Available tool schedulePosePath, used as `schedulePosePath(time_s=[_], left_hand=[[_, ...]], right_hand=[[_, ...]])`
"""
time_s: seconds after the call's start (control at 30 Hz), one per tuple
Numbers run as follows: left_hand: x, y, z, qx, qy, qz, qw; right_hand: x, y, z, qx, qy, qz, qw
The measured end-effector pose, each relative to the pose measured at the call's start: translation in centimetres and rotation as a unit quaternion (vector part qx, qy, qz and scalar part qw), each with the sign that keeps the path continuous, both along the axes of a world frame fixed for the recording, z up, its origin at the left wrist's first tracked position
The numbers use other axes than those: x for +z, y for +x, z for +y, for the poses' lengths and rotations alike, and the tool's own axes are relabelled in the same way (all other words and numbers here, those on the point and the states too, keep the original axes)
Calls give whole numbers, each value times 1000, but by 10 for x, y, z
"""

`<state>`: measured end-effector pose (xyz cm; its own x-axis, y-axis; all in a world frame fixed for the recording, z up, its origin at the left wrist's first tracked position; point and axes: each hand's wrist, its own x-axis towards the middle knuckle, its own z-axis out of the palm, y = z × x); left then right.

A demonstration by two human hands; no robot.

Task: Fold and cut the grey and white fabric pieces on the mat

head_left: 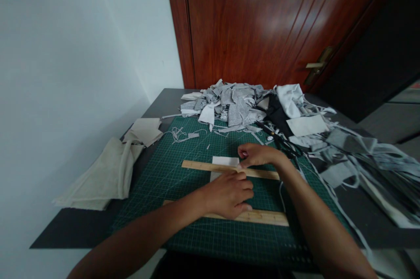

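A small white cloth piece (225,160) lies on the green cutting mat (157,183), with a wooden ruler (200,165) across it. My left hand (229,194) rests palm down just on the near side of that ruler, over part of the cloth; its fingers are bent but apart, and its fingertips are partly hidden. Beyond it, my right hand (259,155) has its fingers curled and its thumb low against the ruler and cloth. What sits between those fingers is hidden. A second wooden ruler (269,217) runs under my left hand, nearer the front edge.
Grey and white fabric scraps (238,104) are heaped at the back. Black-handled scissors (278,139) lie beside them. Fabric strips (367,156) spread along the right. Folded beige cloth (108,178) sits at the left, near the wall. Thread scraps (180,134) lie on the mat.
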<state>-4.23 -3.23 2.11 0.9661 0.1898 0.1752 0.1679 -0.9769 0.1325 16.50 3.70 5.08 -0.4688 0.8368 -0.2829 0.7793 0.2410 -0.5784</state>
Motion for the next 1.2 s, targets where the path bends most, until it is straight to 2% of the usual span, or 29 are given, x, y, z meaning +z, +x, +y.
schedulePosePath(time_s=[0.07, 0.13, 0.27, 0.43, 0.6, 0.73, 0.87, 1.0, 1.2], left_hand=[[5, -5, 5, -14, -25, 0, 1000], [10, -10, 11, -6, -60, 1, 998], [19, -19, 24, 19, -103, 22, 994], [19, -23, 30, 43, -97, 31, 994], [17, -24, 29, 56, -91, 26, 994], [19, -26, 31, 47, -86, 24, 995], [18, -27, 34, 68, -54, 23, 996], [16, -27, 35, 148, -9, 46, 988], [16, -24, 44, 317, 58, 79, 944]], right_hand=[[1, -3, -5, 14, 2, -90, 996], [3, -7, -11, -3, 11, -161, 987], [9, -18, -23, -46, 41, -207, 976], [11, -20, -24, -37, 63, -196, 978], [2, -14, -14, 16, 50, -141, 989], [-5, -13, -8, 31, 38, -99, 994], [-1, -8, -5, 31, 79, -62, 995], [9, -4, -6, 7, 148, -10, 989], [9, -11, -8, -38, 155, 15, 987]])
